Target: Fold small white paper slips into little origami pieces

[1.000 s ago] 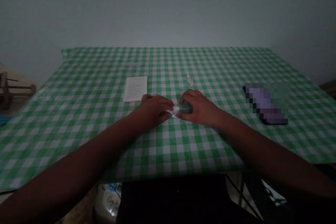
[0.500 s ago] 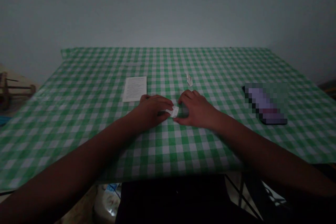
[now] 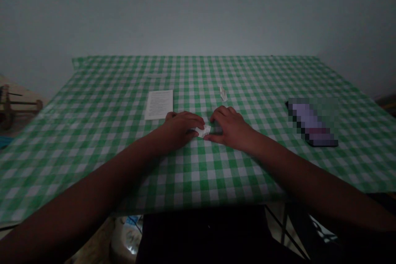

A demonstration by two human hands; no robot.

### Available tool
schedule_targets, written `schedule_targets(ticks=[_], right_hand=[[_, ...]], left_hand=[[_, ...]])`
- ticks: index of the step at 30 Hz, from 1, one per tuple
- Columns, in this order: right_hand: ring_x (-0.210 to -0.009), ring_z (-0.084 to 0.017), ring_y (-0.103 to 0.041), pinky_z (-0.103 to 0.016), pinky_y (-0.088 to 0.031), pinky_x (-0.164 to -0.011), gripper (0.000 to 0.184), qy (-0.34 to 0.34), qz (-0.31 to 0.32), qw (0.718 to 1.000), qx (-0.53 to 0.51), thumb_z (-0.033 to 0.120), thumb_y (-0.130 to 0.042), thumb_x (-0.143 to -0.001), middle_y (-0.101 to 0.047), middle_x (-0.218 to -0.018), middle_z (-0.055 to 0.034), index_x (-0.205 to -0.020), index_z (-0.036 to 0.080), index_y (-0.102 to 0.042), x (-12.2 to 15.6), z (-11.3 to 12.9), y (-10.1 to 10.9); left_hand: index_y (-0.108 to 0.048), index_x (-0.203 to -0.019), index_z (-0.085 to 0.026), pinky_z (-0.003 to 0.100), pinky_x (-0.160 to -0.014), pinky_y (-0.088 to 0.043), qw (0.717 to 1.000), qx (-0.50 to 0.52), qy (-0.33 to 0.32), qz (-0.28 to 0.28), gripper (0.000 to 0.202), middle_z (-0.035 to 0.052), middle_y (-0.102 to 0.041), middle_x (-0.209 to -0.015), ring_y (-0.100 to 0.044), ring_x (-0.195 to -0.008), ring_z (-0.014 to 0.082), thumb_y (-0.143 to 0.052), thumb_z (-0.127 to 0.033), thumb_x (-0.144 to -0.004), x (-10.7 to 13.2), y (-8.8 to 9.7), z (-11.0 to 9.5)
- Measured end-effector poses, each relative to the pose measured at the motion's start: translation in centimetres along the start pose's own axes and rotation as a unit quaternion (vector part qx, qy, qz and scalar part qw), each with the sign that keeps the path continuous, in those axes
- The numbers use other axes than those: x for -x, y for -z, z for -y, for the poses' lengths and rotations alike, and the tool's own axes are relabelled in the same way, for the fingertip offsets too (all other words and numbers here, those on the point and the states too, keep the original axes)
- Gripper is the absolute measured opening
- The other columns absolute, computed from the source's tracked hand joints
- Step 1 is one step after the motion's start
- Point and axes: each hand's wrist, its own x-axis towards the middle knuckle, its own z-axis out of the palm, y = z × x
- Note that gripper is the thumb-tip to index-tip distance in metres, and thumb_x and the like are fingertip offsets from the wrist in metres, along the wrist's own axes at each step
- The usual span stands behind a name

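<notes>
Between my hands, low over the near middle of the table, is a thin dark grey tube lying crosswise, its exact kind unclear. A small white printed paper slip curves over its middle. My left hand is closed on the slip and the tube's left part, fingers on the far side and thumb on the near side. Bent round the tube's right part, my right hand has its thumb tip at the slip's lower edge. My palms hide both tube ends.
A printed white sheet or booklet lies beyond my left hand. A small creased paper scrap is beyond my right hand. A phone with a blurred screen lies at the right on the checked tablecloth. A wall stands behind.
My right thumb has moved slightly up, closer against the tube. The paper slip now looks more curved over the tube. My left hand has barely moved.
</notes>
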Motion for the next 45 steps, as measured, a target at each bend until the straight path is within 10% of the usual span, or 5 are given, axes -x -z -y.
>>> schedule_targets(ticks=[21,29,45], right_hand=[[-0.101,-0.026,-0.058,-0.042,-0.046,-0.090,0.016,0.005,-0.047,0.995,-0.087,0.036,-0.070,-0.090,-0.064,-0.104,-0.0075,-0.096,0.022,-0.065,-0.7,-1.3,-0.6],[-0.090,-0.021,-0.061,-0.038,-0.048,-0.086,0.009,0.060,-0.128,0.982,-0.127,0.014,-0.059,-0.091,-0.066,-0.090,-0.0059,-0.090,0.020,-0.065,-0.4,-0.4,0.4],[-0.103,-0.024,-0.062,-0.043,-0.047,-0.096,0.020,0.192,0.002,0.979,-0.073,0.028,-0.063,-0.096,-0.071,-0.112,-0.0083,-0.111,0.019,-0.072,0.2,-0.4,0.7]], left_hand=[[-0.070,-0.113,-0.031,0.044,-0.098,-0.032,1.000,0.020,-0.003,-0.012,0.023,0.0005,-0.068,-0.131,-0.057,-0.123,0.0234,-0.059,-0.026,-0.094,-0.1,0.0,0.1],[-0.070,-0.120,-0.026,0.048,-0.091,-0.034,0.993,-0.118,-0.025,-0.018,0.032,0.0073,-0.068,-0.116,-0.054,-0.111,0.0298,-0.062,-0.033,-0.090,1.2,0.7,-2.6],[-0.069,-0.112,-0.025,0.043,-0.094,-0.037,0.997,-0.033,-0.075,-0.003,0.022,0.0033,-0.068,-0.122,-0.059,-0.117,0.0252,-0.065,-0.028,-0.091,1.2,1.0,-0.1]])
